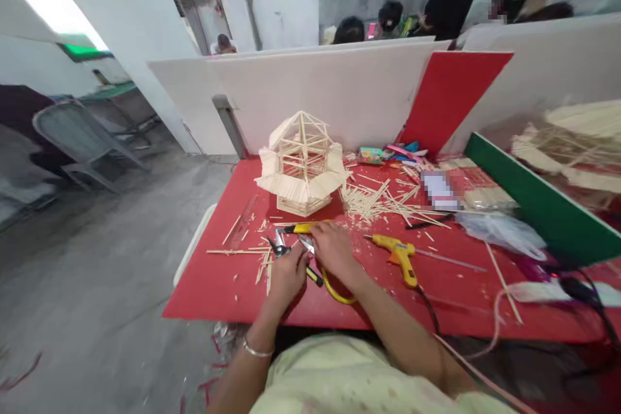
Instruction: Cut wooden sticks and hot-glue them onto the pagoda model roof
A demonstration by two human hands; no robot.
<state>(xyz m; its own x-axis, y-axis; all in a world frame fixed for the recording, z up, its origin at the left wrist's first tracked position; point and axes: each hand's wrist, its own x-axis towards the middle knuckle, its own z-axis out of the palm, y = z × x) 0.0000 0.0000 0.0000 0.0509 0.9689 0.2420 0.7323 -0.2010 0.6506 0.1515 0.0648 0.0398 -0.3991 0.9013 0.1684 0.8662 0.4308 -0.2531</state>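
My left hand (290, 273) is closed over dark-jawed cutters (279, 248), whose jaws stick out past the fingers at the upper left. From beneath that hand, a black-and-yellow handle end (314, 277) shows. My right hand (334, 247) is curled over yellow-handled scissors (339, 294); their blades point left and part of them is hidden. At its fingertips lies a yellow-and-black utility knife (298, 228). Just beyond the hands stands a pavilion-like model (303, 168) built of thin wooden sticks. Loose sticks (242, 251) lie left of the cutters.
A yellow glue gun (400, 255) with a trailing cord rests to the right. Behind it are piled sticks (373, 200), a plastic bag (502, 233) and a green board (543, 197). White panels (320, 90) edge the back of the red table (204, 297). People are beyond.
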